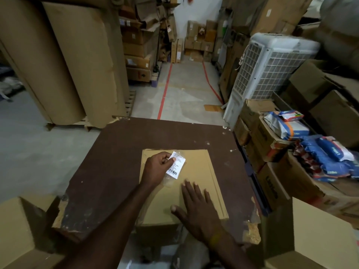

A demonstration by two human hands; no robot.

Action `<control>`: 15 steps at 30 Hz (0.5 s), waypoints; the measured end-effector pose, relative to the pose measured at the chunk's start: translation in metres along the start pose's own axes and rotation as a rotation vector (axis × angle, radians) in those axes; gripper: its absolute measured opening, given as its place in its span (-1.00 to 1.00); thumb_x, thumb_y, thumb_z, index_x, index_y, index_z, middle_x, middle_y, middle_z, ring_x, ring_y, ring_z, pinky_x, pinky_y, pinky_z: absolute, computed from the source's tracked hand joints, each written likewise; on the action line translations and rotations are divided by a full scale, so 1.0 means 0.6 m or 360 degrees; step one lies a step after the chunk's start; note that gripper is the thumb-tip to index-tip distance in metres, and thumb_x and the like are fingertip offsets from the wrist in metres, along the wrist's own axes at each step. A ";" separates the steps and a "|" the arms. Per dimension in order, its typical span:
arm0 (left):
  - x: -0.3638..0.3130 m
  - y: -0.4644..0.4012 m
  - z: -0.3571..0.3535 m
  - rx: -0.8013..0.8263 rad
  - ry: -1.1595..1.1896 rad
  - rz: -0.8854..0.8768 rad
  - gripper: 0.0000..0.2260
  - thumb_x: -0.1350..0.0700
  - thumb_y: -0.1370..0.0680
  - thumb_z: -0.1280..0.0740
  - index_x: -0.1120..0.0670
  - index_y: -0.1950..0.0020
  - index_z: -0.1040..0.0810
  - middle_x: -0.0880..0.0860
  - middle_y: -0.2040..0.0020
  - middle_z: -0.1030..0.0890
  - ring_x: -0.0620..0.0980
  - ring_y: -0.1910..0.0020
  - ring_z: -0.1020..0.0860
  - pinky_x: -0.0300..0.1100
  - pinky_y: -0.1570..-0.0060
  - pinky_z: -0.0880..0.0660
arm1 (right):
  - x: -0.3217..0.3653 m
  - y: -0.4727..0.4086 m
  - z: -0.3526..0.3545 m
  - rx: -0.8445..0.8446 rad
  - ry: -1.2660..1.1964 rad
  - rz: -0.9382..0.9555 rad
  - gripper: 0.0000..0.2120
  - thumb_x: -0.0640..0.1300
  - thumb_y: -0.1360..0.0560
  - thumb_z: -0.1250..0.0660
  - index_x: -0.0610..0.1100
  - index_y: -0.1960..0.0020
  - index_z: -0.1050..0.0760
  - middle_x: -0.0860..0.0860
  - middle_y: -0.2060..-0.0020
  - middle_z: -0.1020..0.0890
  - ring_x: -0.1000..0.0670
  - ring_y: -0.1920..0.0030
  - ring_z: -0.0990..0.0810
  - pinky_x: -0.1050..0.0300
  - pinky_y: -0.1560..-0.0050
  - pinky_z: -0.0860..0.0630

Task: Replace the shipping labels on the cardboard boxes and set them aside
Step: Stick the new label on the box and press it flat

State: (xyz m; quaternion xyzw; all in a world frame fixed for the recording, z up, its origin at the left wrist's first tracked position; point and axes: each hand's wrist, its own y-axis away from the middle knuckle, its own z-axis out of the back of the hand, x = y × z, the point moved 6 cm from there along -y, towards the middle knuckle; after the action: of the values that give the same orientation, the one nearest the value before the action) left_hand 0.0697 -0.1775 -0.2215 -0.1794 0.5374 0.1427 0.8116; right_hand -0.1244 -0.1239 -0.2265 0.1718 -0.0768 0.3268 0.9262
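On the table (108,171), the left hand (157,167) pinches a shipping label (177,165) over the flat cardboard box (200,171). Just below it, the right hand (198,208) lies open-palmed on the box, grasping nothing.

- In my left hand (157,165), a white shipping label (176,165) carries a black barcode at its lower end and lines of small print (too fine to read).
- The blue packets (330,160) stacked on the boxes to my right show a white word that looks like "Little".
- The brown carton (272,188) below them bears dark lettering on its side, blurred beyond reading.
- Small white stickers mark the far stacked cartons (136,35), none legible.
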 end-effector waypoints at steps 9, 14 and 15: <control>-0.003 -0.006 -0.005 -0.0015 -0.0041 0.0000 -0.96 0.09 -0.55 -0.44 0.02 0.04 -0.69 -0.06 0.24 -0.71 -0.13 0.26 -0.68 -0.12 0.25 -0.53 | -0.023 -0.061 0.030 -0.0062 -0.0018 -0.0085 -0.05 0.46 -0.38 0.40 -0.03 -0.63 0.22 0.05 -0.61 0.19 -0.03 -0.60 0.23 -0.13 -0.55 0.25; 0.003 -0.003 -0.003 -0.0025 -0.0019 0.0007 -0.94 0.07 -0.55 -0.44 0.03 0.04 -0.68 -0.02 0.25 -0.71 -0.06 0.24 -0.69 -0.04 0.23 -0.57 | -0.011 -0.027 0.014 -0.0070 -0.0033 -0.0037 -0.01 0.49 -0.33 0.45 -0.02 -0.63 0.25 0.08 -0.59 0.26 -0.02 -0.59 0.29 -0.10 -0.56 0.28; 0.006 -0.003 -0.002 -0.0027 -0.0004 0.0015 -0.94 0.06 -0.55 -0.44 0.03 0.05 -0.68 0.00 0.26 -0.70 -0.02 0.23 -0.69 -0.02 0.22 -0.57 | -0.009 -0.008 0.006 -0.0055 -0.0028 -0.0014 -0.02 0.49 -0.33 0.46 0.00 -0.62 0.27 0.10 -0.57 0.30 0.00 -0.58 0.32 -0.08 -0.55 0.30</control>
State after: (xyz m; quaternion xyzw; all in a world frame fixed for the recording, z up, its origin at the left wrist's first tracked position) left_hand 0.0707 -0.1794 -0.2249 -0.1835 0.5361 0.1515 0.8099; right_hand -0.1256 -0.1318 -0.2256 0.1590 -0.0899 0.3198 0.9297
